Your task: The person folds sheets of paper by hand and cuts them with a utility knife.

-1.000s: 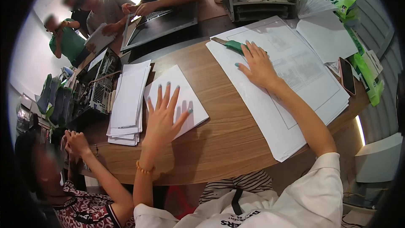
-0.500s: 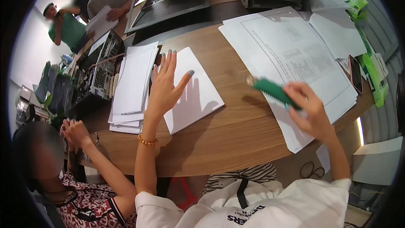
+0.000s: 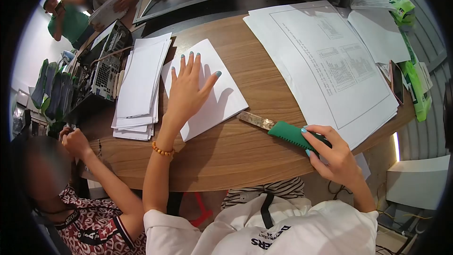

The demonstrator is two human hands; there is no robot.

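Holding a green-handled knife (image 3: 291, 135), the right hand (image 3: 336, 156) has its blade near the white paper's (image 3: 214, 108) right corner; the left hand (image 3: 185, 95) spreads open over that paper, no cut visible in it; stacked sheets (image 3: 138, 82) lie leftward, printed sheets (image 3: 325, 56) rightward.

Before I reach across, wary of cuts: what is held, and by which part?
The right hand holds the knife by the rear of its green handle; the left hand holds nothing.
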